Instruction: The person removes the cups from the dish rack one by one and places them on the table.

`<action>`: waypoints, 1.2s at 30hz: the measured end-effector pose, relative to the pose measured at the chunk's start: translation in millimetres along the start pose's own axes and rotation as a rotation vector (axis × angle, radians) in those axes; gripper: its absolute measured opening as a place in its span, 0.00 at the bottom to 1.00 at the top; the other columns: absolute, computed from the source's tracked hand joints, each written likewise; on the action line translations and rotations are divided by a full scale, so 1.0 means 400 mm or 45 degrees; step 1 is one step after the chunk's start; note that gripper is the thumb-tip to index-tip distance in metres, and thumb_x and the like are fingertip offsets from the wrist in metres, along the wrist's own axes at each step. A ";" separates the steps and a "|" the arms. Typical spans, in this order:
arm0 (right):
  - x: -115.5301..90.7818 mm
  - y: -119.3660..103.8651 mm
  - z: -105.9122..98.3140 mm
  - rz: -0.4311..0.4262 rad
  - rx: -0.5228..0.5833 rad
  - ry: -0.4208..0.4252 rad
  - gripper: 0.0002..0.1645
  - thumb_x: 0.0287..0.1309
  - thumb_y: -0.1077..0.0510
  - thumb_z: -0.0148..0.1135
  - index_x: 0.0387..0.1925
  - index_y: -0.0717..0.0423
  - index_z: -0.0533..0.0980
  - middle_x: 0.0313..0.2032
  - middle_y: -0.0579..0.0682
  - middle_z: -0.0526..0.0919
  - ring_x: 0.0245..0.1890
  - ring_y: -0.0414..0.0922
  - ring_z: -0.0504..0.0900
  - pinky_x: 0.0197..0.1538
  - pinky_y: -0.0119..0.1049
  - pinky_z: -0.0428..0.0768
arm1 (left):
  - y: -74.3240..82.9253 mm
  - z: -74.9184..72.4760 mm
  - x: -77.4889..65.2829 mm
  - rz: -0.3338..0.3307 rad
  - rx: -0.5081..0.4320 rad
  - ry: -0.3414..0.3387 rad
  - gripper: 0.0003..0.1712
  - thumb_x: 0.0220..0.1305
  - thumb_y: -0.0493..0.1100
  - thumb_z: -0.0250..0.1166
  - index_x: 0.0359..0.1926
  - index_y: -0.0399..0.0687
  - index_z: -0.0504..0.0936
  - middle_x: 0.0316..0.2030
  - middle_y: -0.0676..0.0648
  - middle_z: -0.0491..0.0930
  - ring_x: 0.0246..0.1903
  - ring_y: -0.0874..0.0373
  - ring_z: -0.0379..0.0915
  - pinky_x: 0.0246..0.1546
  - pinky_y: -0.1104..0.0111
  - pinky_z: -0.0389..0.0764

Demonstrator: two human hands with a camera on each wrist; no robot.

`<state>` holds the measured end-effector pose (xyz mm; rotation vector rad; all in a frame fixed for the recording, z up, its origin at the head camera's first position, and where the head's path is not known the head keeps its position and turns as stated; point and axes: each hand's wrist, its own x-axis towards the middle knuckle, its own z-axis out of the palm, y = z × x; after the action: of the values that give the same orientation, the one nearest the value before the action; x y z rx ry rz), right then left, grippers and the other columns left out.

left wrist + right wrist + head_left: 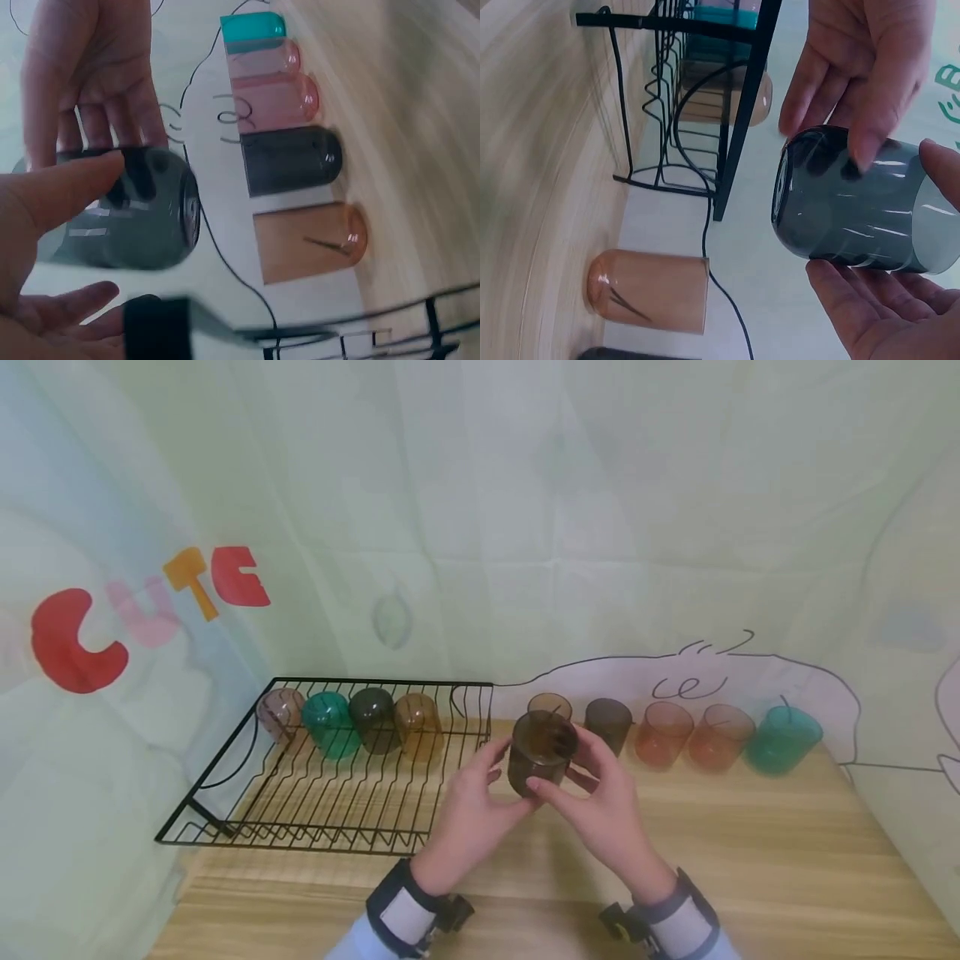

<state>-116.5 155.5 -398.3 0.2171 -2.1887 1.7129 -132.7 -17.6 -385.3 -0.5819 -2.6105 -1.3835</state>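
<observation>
A dark grey see-through glass [542, 768] is held above the table, mouth up and tilted slightly, in front of a row of glasses. My left hand [476, 802] grips its left side, and my right hand [611, 806] grips the right side with the thumb across the front. In the left wrist view the grey glass [127, 217] lies between both hands' fingers. The right wrist view has its rounded base near the left hand [870, 60], while the right hand [900, 315] supports it from the other side.
A black wire rack [330, 831] at the left carries upside-down glasses: mauve [281, 710], teal [330, 722], dark grey [373, 718] and amber [418, 727]. Upright along the back stand amber [311, 244], grey [609, 722], two pink [663, 735] and teal [783, 741] glasses. Behind hangs a printed curtain [480, 527].
</observation>
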 end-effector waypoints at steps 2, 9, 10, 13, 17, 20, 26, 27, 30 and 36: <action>0.000 -0.014 -0.011 0.019 -0.009 0.025 0.42 0.39 0.49 0.76 0.59 0.41 0.68 0.54 0.44 0.78 0.52 0.45 0.79 0.52 0.43 0.80 | -0.001 -0.015 0.001 -0.042 0.063 0.013 0.45 0.46 0.55 0.73 0.65 0.56 0.64 0.64 0.50 0.68 0.61 0.52 0.67 0.58 0.56 0.73; 0.003 -0.073 -0.067 0.036 -0.104 0.128 0.42 0.38 0.60 0.76 0.59 0.56 0.69 0.51 0.55 0.79 0.48 0.49 0.80 0.50 0.42 0.81 | -0.026 -0.087 0.011 -0.084 0.229 0.115 0.42 0.52 0.56 0.70 0.66 0.57 0.63 0.65 0.49 0.65 0.66 0.51 0.60 0.63 0.51 0.67; 0.005 -0.070 -0.079 0.036 -0.119 0.147 0.42 0.38 0.60 0.76 0.59 0.56 0.69 0.51 0.54 0.79 0.49 0.49 0.80 0.50 0.42 0.81 | -0.031 -0.098 0.012 -0.085 0.243 0.128 0.41 0.53 0.56 0.69 0.66 0.56 0.63 0.65 0.49 0.65 0.65 0.51 0.61 0.63 0.51 0.67; 0.012 -0.048 -0.125 0.049 -0.162 0.203 0.42 0.39 0.58 0.76 0.59 0.52 0.69 0.54 0.51 0.78 0.52 0.47 0.79 0.51 0.39 0.81 | -0.044 -0.125 0.013 -0.070 0.282 0.162 0.38 0.57 0.55 0.65 0.66 0.53 0.63 0.65 0.46 0.65 0.66 0.49 0.60 0.63 0.51 0.67; 0.017 0.012 -0.206 0.088 -0.279 0.294 0.44 0.40 0.52 0.76 0.62 0.42 0.67 0.56 0.46 0.76 0.53 0.43 0.77 0.51 0.35 0.80 | -0.064 -0.151 0.014 -0.039 0.309 0.188 0.36 0.60 0.53 0.64 0.66 0.50 0.63 0.66 0.44 0.64 0.67 0.48 0.59 0.63 0.50 0.67; 0.015 0.050 -0.270 0.132 -0.364 0.360 0.45 0.41 0.50 0.75 0.63 0.39 0.66 0.58 0.45 0.75 0.54 0.43 0.76 0.50 0.32 0.80 | -0.078 -0.164 0.011 -0.049 0.348 0.193 0.35 0.60 0.53 0.63 0.66 0.50 0.64 0.66 0.43 0.64 0.66 0.47 0.59 0.63 0.50 0.67; -0.002 0.102 -0.392 0.305 -0.441 0.506 0.45 0.46 0.52 0.72 0.66 0.43 0.62 0.61 0.49 0.70 0.58 0.45 0.71 0.47 0.18 0.77 | -0.098 -0.178 -0.002 -0.089 0.381 0.160 0.37 0.61 0.55 0.62 0.66 0.47 0.63 0.66 0.41 0.63 0.66 0.46 0.59 0.62 0.50 0.67; -0.004 0.113 -0.412 0.346 -0.454 0.522 0.46 0.47 0.51 0.72 0.67 0.43 0.60 0.63 0.50 0.68 0.59 0.46 0.70 0.48 0.18 0.76 | -0.100 -0.180 -0.003 -0.088 0.378 0.157 0.37 0.60 0.55 0.62 0.66 0.47 0.63 0.66 0.41 0.63 0.66 0.46 0.59 0.62 0.49 0.67; -0.010 0.150 -0.468 0.468 -0.464 0.586 0.46 0.48 0.48 0.70 0.67 0.40 0.59 0.65 0.50 0.66 0.62 0.47 0.68 0.54 0.24 0.76 | -0.108 -0.184 -0.003 -0.071 0.377 0.159 0.37 0.60 0.55 0.63 0.66 0.45 0.63 0.66 0.40 0.63 0.66 0.45 0.59 0.62 0.49 0.68; -0.035 0.219 -0.542 0.756 -0.368 0.738 0.52 0.45 0.41 0.70 0.69 0.35 0.53 0.71 0.46 0.56 0.69 0.49 0.59 0.67 0.49 0.66 | -0.121 -0.187 0.000 -0.083 0.371 0.131 0.39 0.59 0.56 0.63 0.66 0.45 0.63 0.66 0.39 0.63 0.66 0.44 0.59 0.62 0.48 0.67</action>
<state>-93.9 385.3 -438.3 -0.9632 -2.1011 1.4194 -156.5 -103.2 -379.6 -0.3772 -2.6965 -0.9906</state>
